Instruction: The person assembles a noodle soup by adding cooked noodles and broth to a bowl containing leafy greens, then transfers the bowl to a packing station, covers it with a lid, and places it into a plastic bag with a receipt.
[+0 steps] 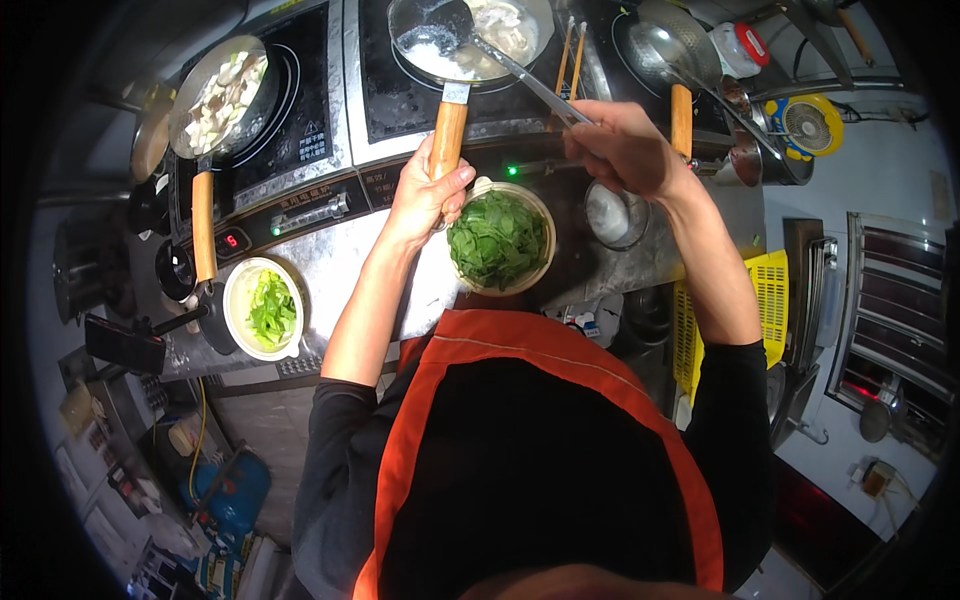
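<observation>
My left hand (430,186) is closed around the wooden handle (448,139) of a pan (546,22) on the middle induction cooker. In my right hand (626,146) is the metal handle of a ladle (517,67), whose dark bowl is in the pan over whitish liquid and pale food pieces. Just below my left hand, a round bowl (551,251) holds green leaves (496,238). A glass bowl (616,217) with something white in it stands under my right wrist. Wooden chopsticks (571,60) lie beyond my right hand, beside the pan.
At left, a wok (180,127) of chopped pale food sits on another cooker (311,97). Below it are a bowl (232,300) of chopped greens and a phone (124,343) on a stand. A hammered wok (686,45) is at upper right, near a yellow fan (810,126); a yellow basket (772,285) is below.
</observation>
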